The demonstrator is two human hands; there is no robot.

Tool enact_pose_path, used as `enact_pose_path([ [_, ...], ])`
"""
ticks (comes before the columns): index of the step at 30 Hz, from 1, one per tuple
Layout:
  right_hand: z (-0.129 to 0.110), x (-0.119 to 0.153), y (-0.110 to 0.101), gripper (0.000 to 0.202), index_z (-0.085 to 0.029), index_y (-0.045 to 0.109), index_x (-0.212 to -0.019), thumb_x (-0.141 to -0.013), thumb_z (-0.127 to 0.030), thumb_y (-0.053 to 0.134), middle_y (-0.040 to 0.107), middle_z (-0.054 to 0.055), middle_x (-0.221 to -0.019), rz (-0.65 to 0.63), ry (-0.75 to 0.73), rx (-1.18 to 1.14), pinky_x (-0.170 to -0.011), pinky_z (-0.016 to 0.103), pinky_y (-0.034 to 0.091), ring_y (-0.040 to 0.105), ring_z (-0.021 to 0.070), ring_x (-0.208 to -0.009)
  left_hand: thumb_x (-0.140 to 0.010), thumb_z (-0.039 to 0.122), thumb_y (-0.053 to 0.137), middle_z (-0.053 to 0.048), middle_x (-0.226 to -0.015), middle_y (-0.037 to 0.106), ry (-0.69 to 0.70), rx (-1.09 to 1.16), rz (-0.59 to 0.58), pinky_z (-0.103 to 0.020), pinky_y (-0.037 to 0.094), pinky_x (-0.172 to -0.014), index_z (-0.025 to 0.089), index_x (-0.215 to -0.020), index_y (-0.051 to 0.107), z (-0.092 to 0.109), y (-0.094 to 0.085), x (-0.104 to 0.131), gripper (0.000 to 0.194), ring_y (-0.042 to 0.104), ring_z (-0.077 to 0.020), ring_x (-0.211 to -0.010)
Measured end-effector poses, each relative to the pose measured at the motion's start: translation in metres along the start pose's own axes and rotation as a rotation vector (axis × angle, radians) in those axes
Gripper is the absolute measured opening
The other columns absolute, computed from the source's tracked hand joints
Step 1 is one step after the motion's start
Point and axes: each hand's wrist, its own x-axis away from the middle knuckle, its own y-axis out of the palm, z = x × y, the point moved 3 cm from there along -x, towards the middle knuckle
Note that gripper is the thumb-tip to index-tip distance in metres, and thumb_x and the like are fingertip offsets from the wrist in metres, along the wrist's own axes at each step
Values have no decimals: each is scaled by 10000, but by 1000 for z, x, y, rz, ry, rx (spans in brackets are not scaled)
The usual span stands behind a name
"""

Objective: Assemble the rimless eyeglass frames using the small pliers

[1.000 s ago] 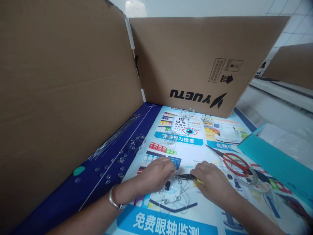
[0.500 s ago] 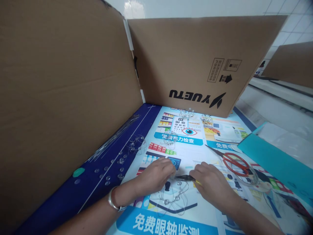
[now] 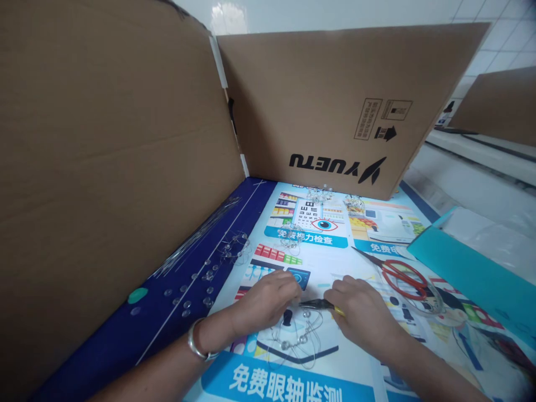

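My right hand [image 3: 355, 310] is closed around the yellow handles of a pair of pliers [image 3: 316, 304], whose dark, narrow jaws point left. My left hand [image 3: 272, 296] is closed in a pinch at the tips of those jaws, on a looped wire strand with clear beads [image 3: 301, 339]. The strand hangs down below both hands, over the printed sheet. The exact spot where fingers, wire and jaws meet is too small to make out. A silver bangle [image 3: 196, 340] circles my left wrist.
Red-handled scissors [image 3: 404, 279] lie on a clear roll [image 3: 435, 301] at right, near a teal box [image 3: 473, 273]. Loose clear beads [image 3: 186, 304], straight wires [image 3: 196, 237] and beaded wire pieces [image 3: 234, 247] lie left and behind. Cardboard panels [image 3: 335, 100] stand at left and back.
The hands, pliers and beaded wire keep nearly the same place. The camera view has shifted very slightly.
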Motion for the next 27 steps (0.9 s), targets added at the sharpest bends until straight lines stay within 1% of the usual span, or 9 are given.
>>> enact_pose_path([
  [7,-2,0,-1,104,-235,580,-765,-753,-144,531,575,-10,-767,15,9,-5,-638,291,278,467,165,-781,-775,46,334,-28,-801,557,3,21,14,-300,378,-699,169,-797,465,0,-1,0,181,484,-165,-782],
  [17,-5,1,-2,137,-228,579,-772,-741,-116,507,583,-2,-775,-17,37,12,-623,280,286,485,161,-763,-787,47,330,-31,-789,551,0,15,33,-303,384,-687,164,-790,458,-2,0,0,173,485,-165,-762],
  [27,-6,1,0,152,-224,580,-766,-761,-119,469,586,8,-765,-35,53,19,-589,282,264,497,163,-748,-772,17,336,-30,-776,549,58,27,97,-282,390,-665,164,-798,440,-1,-2,0,182,484,-157,-736],
])
